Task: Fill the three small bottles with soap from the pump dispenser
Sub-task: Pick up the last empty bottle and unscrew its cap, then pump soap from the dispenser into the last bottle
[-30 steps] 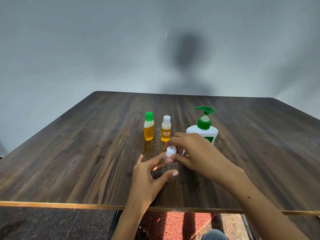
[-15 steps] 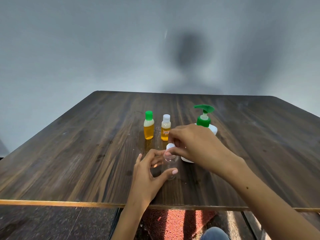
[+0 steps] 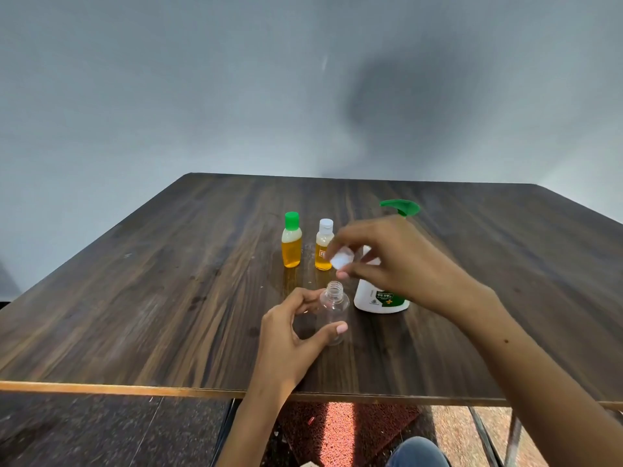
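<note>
A clear empty small bottle (image 3: 334, 308) stands uncapped on the dark wooden table (image 3: 168, 298), and my left hand (image 3: 293, 335) grips it with thumb and fingers round its body. Just above it my right hand (image 3: 394, 264) pinches its white cap (image 3: 342, 258). Behind stand two small bottles of amber soap, one with a green cap (image 3: 292, 242), one with a white cap (image 3: 324, 247). The white pump dispenser (image 3: 381, 296) with its green pump head (image 3: 401, 207) stands to the right of the clear bottle, partly hidden by my right hand.
The table's near edge (image 3: 135, 388) has a light wooden strip. A grey wall rises behind the table. Below the edge lie a dark floor, a red mat (image 3: 347, 423) and a metal table leg (image 3: 512, 433).
My right hand has taken the white cap off the clear bottle and lifted it up and away. My left hand has kept its hold on the bottle.
</note>
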### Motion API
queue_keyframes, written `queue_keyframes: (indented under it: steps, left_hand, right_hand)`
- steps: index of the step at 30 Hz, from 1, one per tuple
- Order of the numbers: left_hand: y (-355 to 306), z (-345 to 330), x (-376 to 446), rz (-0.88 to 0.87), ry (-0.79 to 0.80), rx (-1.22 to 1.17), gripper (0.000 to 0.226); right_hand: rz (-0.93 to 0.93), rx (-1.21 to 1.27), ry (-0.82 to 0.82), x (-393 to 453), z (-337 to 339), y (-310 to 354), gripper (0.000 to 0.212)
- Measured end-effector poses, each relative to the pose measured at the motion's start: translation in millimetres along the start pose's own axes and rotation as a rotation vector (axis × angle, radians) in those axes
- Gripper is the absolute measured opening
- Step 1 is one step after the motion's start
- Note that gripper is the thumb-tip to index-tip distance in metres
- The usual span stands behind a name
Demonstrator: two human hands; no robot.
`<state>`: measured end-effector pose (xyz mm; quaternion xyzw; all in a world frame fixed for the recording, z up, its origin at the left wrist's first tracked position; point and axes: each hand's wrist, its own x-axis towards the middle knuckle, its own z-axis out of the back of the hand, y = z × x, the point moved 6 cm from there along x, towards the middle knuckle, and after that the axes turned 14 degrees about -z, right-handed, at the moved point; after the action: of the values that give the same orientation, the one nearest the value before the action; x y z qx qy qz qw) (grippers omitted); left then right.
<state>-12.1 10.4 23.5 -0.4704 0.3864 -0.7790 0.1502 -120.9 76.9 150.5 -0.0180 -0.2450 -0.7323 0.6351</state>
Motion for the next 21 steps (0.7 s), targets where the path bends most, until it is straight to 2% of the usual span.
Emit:
queue_keyframes:
  steps: [6, 11, 21]
  left_hand:
    - [-4.2, 1.5, -0.1, -0.037, -0.013, 0.005, 0.037]
    - [-4.0, 2.3, -1.3, -0.062, -0.02, -0.014, 0.034]
    - [0.6, -1.5, -1.3, -0.048, -0.015, -0.048, 0.034]
  right_hand:
    - [-0.297, 0.356, -0.252, -51.3, 13.4, -61.9, 0.025]
    - [-0.522, 0.365, -0.461, -93.2, -11.4, -131.1, 0.027]
    - [-0.627, 0.26, -0.391, -109.8, -40.0, -155.0, 0.033]
